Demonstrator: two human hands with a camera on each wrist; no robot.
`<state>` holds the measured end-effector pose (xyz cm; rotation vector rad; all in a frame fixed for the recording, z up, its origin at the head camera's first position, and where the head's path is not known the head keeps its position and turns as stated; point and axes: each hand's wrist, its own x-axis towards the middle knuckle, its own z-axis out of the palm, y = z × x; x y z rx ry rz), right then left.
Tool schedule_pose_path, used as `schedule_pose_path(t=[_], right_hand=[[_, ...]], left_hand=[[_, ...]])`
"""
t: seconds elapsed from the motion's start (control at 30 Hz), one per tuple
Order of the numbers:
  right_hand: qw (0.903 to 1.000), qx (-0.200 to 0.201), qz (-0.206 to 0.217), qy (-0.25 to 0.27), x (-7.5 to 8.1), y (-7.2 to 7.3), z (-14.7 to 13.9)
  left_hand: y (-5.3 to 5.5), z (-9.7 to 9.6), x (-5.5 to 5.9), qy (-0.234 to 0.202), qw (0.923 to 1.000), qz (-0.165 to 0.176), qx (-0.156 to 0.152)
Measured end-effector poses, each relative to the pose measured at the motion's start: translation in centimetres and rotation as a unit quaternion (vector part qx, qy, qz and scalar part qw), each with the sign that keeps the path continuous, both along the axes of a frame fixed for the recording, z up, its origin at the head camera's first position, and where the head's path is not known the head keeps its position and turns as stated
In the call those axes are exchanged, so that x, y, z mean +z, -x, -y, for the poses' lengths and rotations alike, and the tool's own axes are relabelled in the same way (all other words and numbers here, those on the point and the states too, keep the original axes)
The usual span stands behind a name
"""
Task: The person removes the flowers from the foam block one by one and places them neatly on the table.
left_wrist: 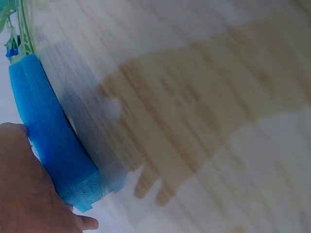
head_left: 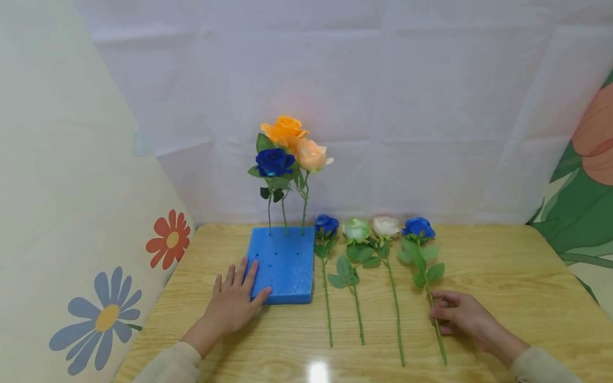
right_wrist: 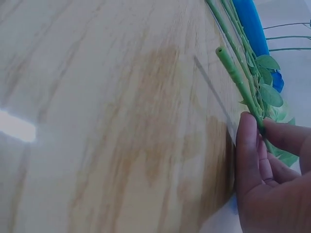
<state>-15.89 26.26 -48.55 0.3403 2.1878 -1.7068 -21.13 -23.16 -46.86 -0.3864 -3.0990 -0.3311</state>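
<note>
Green stem (right_wrist: 237, 80) sits pinched between thumb and fingers: the right grip (head_left: 462, 315) holds the blue rose (head_left: 418, 228) partway along, its cut end jutting to the near side of the grip, apart from its shadow (right_wrist: 214, 90). Leaves (head_left: 435, 271) start just beyond the pinch; the bloom lies farther on, by the back edge of the counter (head_left: 497, 269). That end is probably the heavier, so a firm pinch and a level lift look best for what seems to be picking the rose up.

Right of the grip, bare wood gives room to swing. To its left lie the white rose (head_left: 386, 226), the green rose (head_left: 357, 230) and a second blue rose (head_left: 327, 224), side by side; any leftward carry should rise above their leaves to avoid snagging. Past them sits the foam block (head_left: 291, 276), with the left grip (head_left: 234, 304) resting on its near left corner, fingers spread, which should steady it. Farthest off, the navy rose (head_left: 275, 162), peach rose (head_left: 312, 155) and orange rose (head_left: 286, 130) stand at the block's back, near the cloth (head_left: 435, 97), leaving little space behind.
</note>
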Motion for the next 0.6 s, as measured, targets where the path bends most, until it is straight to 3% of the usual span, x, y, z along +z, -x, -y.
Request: schedule_pose_path(t=[0.3,0.6], right_hand=[[0.9994,0.016,-0.004,-0.031,0.41,0.40,0.12],[0.9994,0.021,-0.005,-0.029,0.27,0.57,-0.06]], left_hand=[[0.22,0.23,-0.28,0.000,1.0000,0.005,-0.004],[0.27,0.39,-0.78,-0.002,1.0000,0.005,-0.007]])
